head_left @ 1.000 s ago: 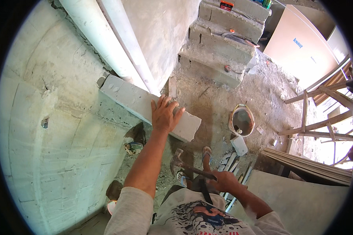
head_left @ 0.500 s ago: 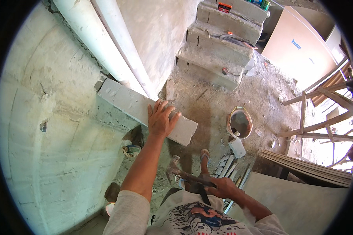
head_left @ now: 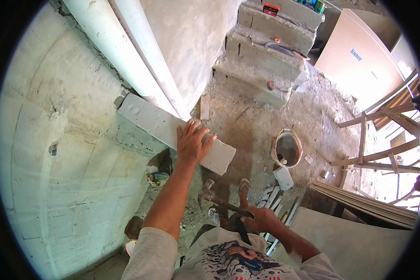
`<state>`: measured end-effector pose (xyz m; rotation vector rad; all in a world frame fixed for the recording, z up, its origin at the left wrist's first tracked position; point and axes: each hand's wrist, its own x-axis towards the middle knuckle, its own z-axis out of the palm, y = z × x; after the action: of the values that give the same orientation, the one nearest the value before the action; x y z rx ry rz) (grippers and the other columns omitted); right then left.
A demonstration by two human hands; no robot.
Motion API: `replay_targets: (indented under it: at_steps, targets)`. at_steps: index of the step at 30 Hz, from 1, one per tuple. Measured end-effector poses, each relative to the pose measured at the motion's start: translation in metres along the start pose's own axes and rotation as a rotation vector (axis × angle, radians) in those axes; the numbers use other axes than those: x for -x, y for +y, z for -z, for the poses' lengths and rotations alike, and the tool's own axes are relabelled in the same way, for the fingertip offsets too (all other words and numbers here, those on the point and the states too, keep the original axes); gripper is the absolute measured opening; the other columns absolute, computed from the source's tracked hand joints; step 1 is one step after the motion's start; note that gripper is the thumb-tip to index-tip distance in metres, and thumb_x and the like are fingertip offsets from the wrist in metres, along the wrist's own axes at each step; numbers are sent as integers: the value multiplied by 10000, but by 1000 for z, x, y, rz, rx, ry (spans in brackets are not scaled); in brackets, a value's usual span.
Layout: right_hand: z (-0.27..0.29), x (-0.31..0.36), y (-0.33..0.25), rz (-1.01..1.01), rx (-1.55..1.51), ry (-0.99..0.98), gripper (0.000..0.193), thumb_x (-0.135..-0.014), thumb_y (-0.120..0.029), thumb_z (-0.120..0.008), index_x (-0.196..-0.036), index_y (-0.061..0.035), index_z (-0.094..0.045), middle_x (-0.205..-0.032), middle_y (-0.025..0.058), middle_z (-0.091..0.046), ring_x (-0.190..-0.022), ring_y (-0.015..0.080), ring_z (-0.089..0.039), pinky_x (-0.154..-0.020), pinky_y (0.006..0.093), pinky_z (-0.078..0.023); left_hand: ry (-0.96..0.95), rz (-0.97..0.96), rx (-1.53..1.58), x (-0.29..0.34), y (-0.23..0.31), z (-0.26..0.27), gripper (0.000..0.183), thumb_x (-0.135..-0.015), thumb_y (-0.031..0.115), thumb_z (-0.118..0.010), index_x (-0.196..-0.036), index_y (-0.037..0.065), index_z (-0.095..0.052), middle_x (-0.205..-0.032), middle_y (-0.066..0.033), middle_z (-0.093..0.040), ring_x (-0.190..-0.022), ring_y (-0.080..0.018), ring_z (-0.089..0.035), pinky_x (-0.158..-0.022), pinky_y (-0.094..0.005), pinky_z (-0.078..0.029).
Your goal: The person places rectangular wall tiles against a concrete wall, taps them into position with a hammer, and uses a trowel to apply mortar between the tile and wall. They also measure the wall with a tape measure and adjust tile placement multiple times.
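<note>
My left hand (head_left: 192, 142) lies with fingers spread on the top of a low row of pale grey block (head_left: 149, 116). This row juts out from the left wall beside two white pipes (head_left: 144, 70). Lower down, my right hand (head_left: 261, 220) is wrapped round the handle of a hammer (head_left: 224, 201). The hammer's dusty claw head hangs to the left, below the block's free end and apart from it.
A bucket (head_left: 287, 148) of grey mix stands on the dirt floor to the right. Concrete steps (head_left: 266, 60) rise at the back. Large boards (head_left: 354, 56), a wooden frame (head_left: 364, 135) and stacked sheets (head_left: 364, 205) take up the right side.
The hammer head has risen slightly toward the block, its handle tilting more steeply, and my right hand has moved up a little. My left hand stays on the block.
</note>
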<state>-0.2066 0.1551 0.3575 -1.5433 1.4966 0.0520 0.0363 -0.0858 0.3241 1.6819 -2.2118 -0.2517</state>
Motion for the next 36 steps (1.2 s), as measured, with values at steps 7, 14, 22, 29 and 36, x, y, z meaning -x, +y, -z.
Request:
replay_targets:
  at_steps: [7,14,22,29,36]
  targets:
    - [-21,5,4,13,100,-74,442,-861,-471,-598,-959,-41,-605,-813,219,-658,-786,414,-655,-707,510,-508,23,-12,-10,0,3,3,466,-887,563,-544,-1126,185,-676,-1375,-57,-486,-1374,-278,-323,-1166,-544,-135]
    - [-41,-33,4,0,139,-133,419,-867,-443,-592,-990,-43,-609,-832,227,-664,-807,419,-657,-726,513,-509,45,-22,-2,0,1,2,459,-888,551,-555,-1128,177,-673,-1373,-59,-487,-1362,-284,-345,-1156,-554,-160]
    - [-5,-40,-10,-37,147,-112,403,-863,-410,-610,-1006,-34,-606,-847,246,-659,-829,431,-654,-743,512,-511,83,-54,10,0,0,-2,425,-884,526,-577,-1107,176,-666,-1341,-67,-501,-1357,-287,-346,-1140,-580,-166]
    - [-16,-76,-2,-123,155,10,400,-870,-403,-601,-1040,-41,-601,-923,263,-661,-884,428,-653,-770,510,-508,65,-40,4,-1,-1,-1,444,-884,534,-571,-1108,163,-665,-1352,-69,-492,-1361,-288,-339,-1139,-583,-171]
    - [-35,-75,6,-102,179,-5,396,-863,-398,-600,-1035,-40,-596,-883,232,-668,-855,432,-652,-750,509,-509,16,-15,-13,0,1,1,467,-904,558,-521,-1129,174,-664,-1384,-53,-464,-1380,-266,-313,-1161,-555,-152]
